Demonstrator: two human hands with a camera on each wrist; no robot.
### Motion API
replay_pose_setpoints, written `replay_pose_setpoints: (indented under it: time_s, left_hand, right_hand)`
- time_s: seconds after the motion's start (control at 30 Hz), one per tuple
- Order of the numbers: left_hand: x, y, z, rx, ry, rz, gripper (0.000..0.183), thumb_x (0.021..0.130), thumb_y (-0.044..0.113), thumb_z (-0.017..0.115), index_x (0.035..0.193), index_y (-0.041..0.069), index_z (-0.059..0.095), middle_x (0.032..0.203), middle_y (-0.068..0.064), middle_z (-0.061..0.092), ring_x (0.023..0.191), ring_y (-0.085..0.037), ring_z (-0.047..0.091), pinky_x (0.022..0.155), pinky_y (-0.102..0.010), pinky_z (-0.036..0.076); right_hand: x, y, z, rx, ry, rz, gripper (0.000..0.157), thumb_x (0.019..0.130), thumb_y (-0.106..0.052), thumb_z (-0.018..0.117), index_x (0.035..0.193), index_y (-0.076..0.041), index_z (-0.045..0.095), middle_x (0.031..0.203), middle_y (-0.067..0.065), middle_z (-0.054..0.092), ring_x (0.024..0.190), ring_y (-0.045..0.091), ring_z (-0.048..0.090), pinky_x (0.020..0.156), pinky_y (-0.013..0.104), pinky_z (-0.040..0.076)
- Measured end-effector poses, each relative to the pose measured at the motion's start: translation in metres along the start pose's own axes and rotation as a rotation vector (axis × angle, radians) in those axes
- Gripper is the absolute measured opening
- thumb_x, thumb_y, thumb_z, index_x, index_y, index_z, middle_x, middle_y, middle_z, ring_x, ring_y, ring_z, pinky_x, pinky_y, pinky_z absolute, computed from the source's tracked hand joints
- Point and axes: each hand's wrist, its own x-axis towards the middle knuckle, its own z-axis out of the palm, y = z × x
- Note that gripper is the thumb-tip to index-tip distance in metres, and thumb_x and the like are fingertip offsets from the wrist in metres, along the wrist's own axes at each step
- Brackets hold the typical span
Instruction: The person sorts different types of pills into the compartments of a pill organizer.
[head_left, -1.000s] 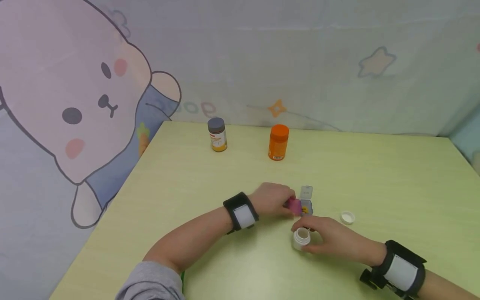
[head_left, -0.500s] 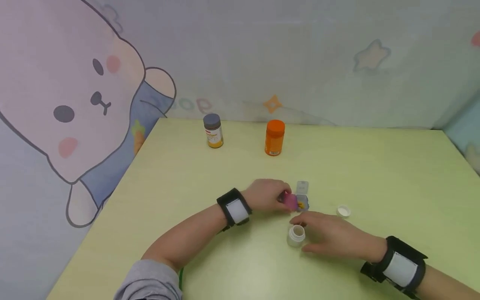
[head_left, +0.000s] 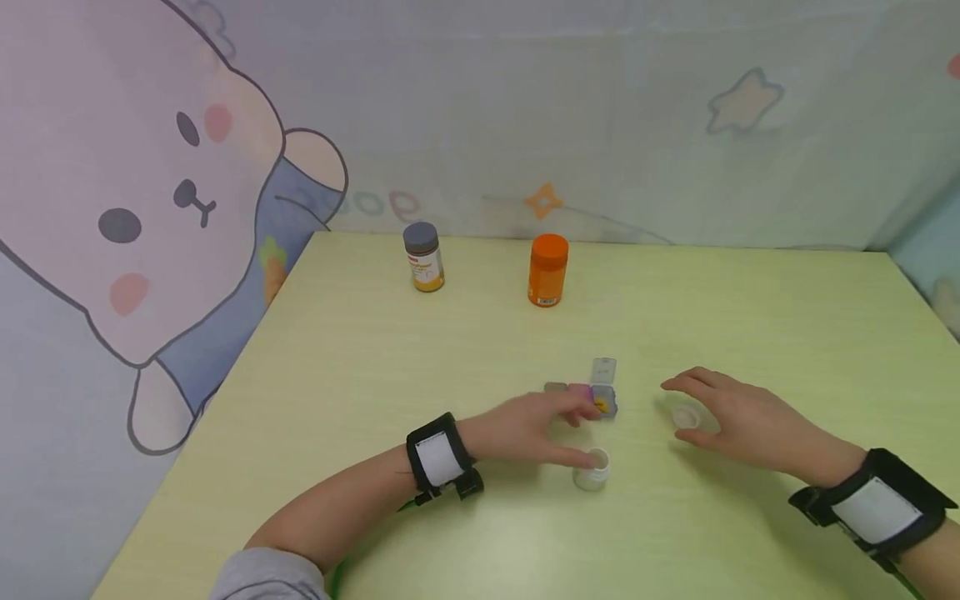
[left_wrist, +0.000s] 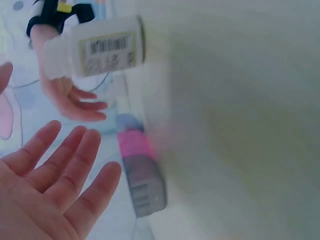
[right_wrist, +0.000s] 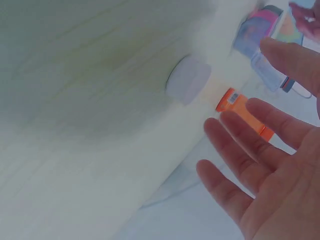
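My left hand (head_left: pixel 517 429) reaches over the pill organizer with fingers spread, its thumb overlapping the mouth of a small white pill bottle (head_left: pixel 592 478). The bottle stands upright and uncapped, its barcode label facing the left wrist view. Behind it lies the pill organizer (head_left: pixel 579 389), with grey, pink and purplish sections partly covered by my fingers. Its right lid is raised, and yellow pills (head_left: pixel 601 406) sit in that compartment. My right hand (head_left: pixel 750 423) holds nothing; thumb and fingers are parted on either side of the white bottle cap (right_wrist: pixel 189 80), which lies on the table.
At the back of the table (head_left: pixel 750 317) stand an orange bottle (head_left: pixel 547 273) and a grey-lidded bottle (head_left: pixel 425 260) with a white and yellow label. A cartoon-printed cloth (head_left: pixel 637 108) hangs behind the table's far edge.
My right hand has let go of the white bottle and moved right to the cap. My left hand has let go of the pill organizer and moved toward the bottle, fingers opening.
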Motion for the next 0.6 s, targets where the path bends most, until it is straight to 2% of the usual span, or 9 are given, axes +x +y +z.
replay_pose_setpoints:
  time_s: [0.13,0.23,0.4,0.6]
  left_hand:
    - [0.002,-0.001,0.009,0.068,-0.104,-0.053,0.064,0.075,0.052,0.066,0.127,0.022,0.044,0.118,0.015,0.051,0.100,0.003,0.046,0.082,-0.017,0.034]
    - [0.004,-0.001,0.014,0.139,-0.141,-0.068,0.063,0.073,0.051,0.067,0.126,0.024,0.045,0.112,0.018,0.053,0.098,0.005,0.046,0.080,-0.016,0.034]
    - [0.009,-0.001,0.018,0.259,-0.137,-0.047,0.056,0.073,0.050,0.068,0.121,0.027,0.050,0.104,0.021,0.053,0.094,0.008,0.044,0.076,-0.013,0.032]
    - [0.012,-0.002,0.019,0.310,-0.130,-0.023,0.048,0.073,0.049,0.069,0.115,0.028,0.057,0.098,0.023,0.051,0.087,0.006,0.043,0.072,-0.011,0.032]
  right_hand:
    - [0.002,0.004,0.000,0.013,-0.075,0.005,0.058,0.076,-0.034,0.069,0.125,-0.010,0.049,0.115,0.008,0.050,0.094,0.020,0.055,0.072,0.036,0.047]
    - [0.003,0.005,0.002,0.026,-0.117,0.005,0.058,0.075,-0.029,0.071,0.124,-0.008,0.050,0.111,0.008,0.050,0.086,0.015,0.054,0.068,0.032,0.047]
    - [0.002,0.008,0.008,0.028,-0.109,-0.020,0.046,0.073,-0.018,0.071,0.116,-0.008,0.056,0.100,0.003,0.051,0.075,0.008,0.050,0.063,0.028,0.045]
    - [0.005,0.010,0.015,-0.008,-0.055,-0.094,0.030,0.071,-0.009,0.072,0.098,-0.013,0.061,0.088,-0.005,0.048,0.071,0.006,0.048,0.060,0.025,0.044]
